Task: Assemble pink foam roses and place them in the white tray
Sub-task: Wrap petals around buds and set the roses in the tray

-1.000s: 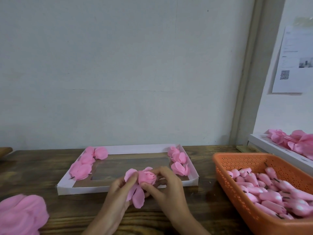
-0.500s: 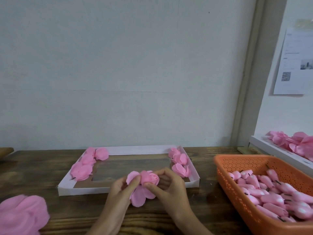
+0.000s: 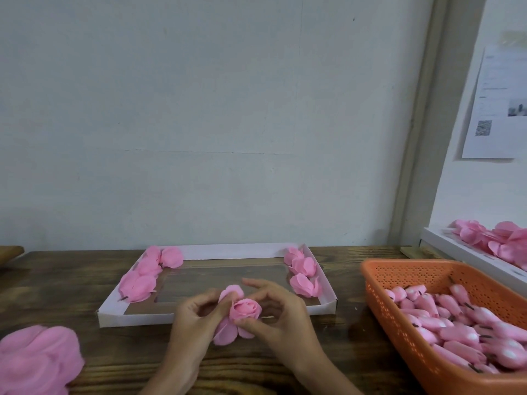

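while the rose (image 3: 245, 309) showed its petals splayed wide a second ago, the bud now faces the camera and the left hand (image 3: 196, 317) pinches one petal up against its side. right hand (image 3: 282, 315) grip: thumb and lower fingers curled round the bud's base, index lifted off. rose held over the table (image 3: 342, 352), just in front of the white tray (image 3: 128, 319), not in it. judgement: wrapping under way, lower petals loose, placement still pending.

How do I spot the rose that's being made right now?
On the wooden table, just before the white tray, the left hand and right hand hold one pink rose. Unlike the tray roses, it alone is held, loose petals hanging below.
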`<state>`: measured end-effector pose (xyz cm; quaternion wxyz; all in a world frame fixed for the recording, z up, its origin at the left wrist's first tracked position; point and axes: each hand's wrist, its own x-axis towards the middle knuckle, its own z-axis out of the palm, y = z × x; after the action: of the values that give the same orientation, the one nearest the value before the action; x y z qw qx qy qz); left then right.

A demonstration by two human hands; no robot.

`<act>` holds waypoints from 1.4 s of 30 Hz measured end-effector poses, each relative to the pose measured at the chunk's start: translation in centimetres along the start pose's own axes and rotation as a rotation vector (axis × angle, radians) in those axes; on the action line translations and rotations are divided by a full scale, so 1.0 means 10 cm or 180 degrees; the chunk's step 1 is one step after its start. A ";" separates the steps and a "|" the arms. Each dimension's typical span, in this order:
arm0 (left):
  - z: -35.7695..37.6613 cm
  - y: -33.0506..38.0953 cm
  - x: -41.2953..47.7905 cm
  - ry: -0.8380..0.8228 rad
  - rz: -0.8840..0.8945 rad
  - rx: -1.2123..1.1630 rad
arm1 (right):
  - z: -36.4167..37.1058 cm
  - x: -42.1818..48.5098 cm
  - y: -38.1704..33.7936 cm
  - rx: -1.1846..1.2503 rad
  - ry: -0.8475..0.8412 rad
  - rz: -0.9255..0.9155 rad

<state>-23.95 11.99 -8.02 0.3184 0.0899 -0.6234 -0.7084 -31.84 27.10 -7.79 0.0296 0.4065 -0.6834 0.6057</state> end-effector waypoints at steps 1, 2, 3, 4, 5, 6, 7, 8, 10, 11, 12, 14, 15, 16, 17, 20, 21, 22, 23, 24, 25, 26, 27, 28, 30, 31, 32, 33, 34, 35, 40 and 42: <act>0.00 0.01 0.00 -0.0083 0.0029 0.0011 | 0.00 0.00 0.00 0.0043 -0.0011 0.0024; -0.01 0.02 -0.01 -0.0160 0.0078 0.0065 | 0.01 -0.01 0.00 0.0075 -0.0016 0.0056; -0.01 0.03 -0.01 -0.0232 0.0138 0.0148 | 0.01 -0.01 0.00 0.0085 -0.0009 0.0091; -0.01 0.04 -0.02 -0.0301 0.0182 0.0230 | 0.01 -0.02 0.00 0.0084 0.0005 0.0120; -0.02 0.04 -0.02 -0.0366 0.0208 0.0292 | 0.02 -0.02 0.01 0.0085 0.0025 0.0139; -0.02 0.04 -0.03 -0.0417 0.0224 0.0333 | 0.01 -0.02 0.02 0.0091 0.0051 0.0152; -0.02 0.04 -0.03 -0.0444 0.0227 0.0360 | 0.00 -0.02 0.03 0.0103 0.0075 0.0167; -0.03 0.03 -0.03 -0.0438 0.0202 0.0368 | 0.00 -0.02 0.03 0.0124 0.0085 0.0179; -0.03 0.04 -0.03 -0.0331 0.0117 0.0386 | -0.02 -0.01 0.03 0.0172 0.0086 0.0190; -0.04 0.05 -0.03 -0.0290 0.0105 0.0402 | -0.02 -0.01 0.03 0.0170 0.0104 0.0192; -0.06 0.06 -0.02 -0.0287 0.0128 0.0407 | -0.03 0.00 0.04 0.0156 0.0134 0.0188; -0.11 0.05 0.01 -0.0533 0.0186 0.0345 | -0.04 0.02 0.04 0.0225 0.0235 0.0177; -0.14 0.03 0.03 -0.0757 0.0141 0.0296 | -0.05 0.03 0.04 0.0332 0.0296 0.0192; -0.17 0.01 0.05 -0.0974 0.0065 0.0280 | -0.05 0.03 0.04 0.0448 0.0346 0.0226; -0.19 -0.01 0.06 -0.1144 0.0037 0.0307 | -0.06 0.04 0.04 0.0547 0.0383 0.0272; -0.21 -0.06 0.10 -0.1017 0.0252 0.0573 | -0.10 0.05 0.10 0.0639 0.0434 0.0451; -0.21 -0.06 0.11 -0.0789 0.0323 0.0660 | -0.11 0.06 0.12 0.0637 0.0438 0.0503; -0.21 -0.07 0.12 -0.0561 0.0339 0.0672 | -0.12 0.06 0.13 0.0630 0.0429 0.0547; -0.21 -0.08 0.14 -0.0380 0.0306 0.0615 | -0.12 0.07 0.13 0.0630 0.0398 0.0588; -0.20 -0.08 0.14 -0.0244 0.0229 0.0493 | -0.13 0.07 0.12 0.0636 0.0330 0.0617; -0.20 -0.08 0.14 -0.0143 0.0149 0.0372 | -0.13 0.06 0.11 0.0636 0.0233 0.0613; -0.19 -0.07 0.13 -0.0065 0.0085 0.0262 | -0.13 0.06 0.10 0.0628 0.0133 0.0565; -0.18 -0.06 0.12 -0.0001 0.0061 0.0202 | -0.13 0.05 0.08 0.0621 0.0044 0.0494; -0.16 -0.06 0.11 0.0064 0.0051 0.0161 | -0.12 0.05 0.07 0.0617 -0.0029 0.0420; -0.14 -0.06 0.09 0.0213 0.0053 0.0147 | -0.09 0.04 0.04 0.0562 -0.0159 0.0299; -0.13 -0.06 0.08 0.0237 0.0067 0.0152 | -0.08 0.03 0.03 0.0505 -0.0210 0.0257; -0.12 -0.04 0.07 0.0209 0.0097 0.0177 | -0.06 0.02 0.03 0.0448 -0.0239 0.0229; -0.11 -0.03 0.05 0.0136 0.0159 0.0235 | -0.05 0.02 0.02 0.0405 -0.0241 0.0210; -0.09 -0.02 0.04 0.0065 0.0220 0.0296 | -0.04 0.01 0.01 0.0367 -0.0219 0.0193; -0.09 -0.01 0.03 0.0000 0.0278 0.0327 | -0.03 0.01 0.01 0.0331 -0.0185 0.0184; -0.08 0.03 0.01 -0.0294 0.0429 0.0287 | -0.04 0.03 0.01 0.0323 -0.0046 0.0239; -0.06 0.04 0.00 -0.0244 0.0456 0.0327 | -0.06 0.04 0.03 0.0384 -0.0044 0.0316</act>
<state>-23.47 11.45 -7.77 0.3392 0.0341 -0.6755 -0.6539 -32.57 27.40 -7.64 -0.0298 0.3774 -0.6651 0.6436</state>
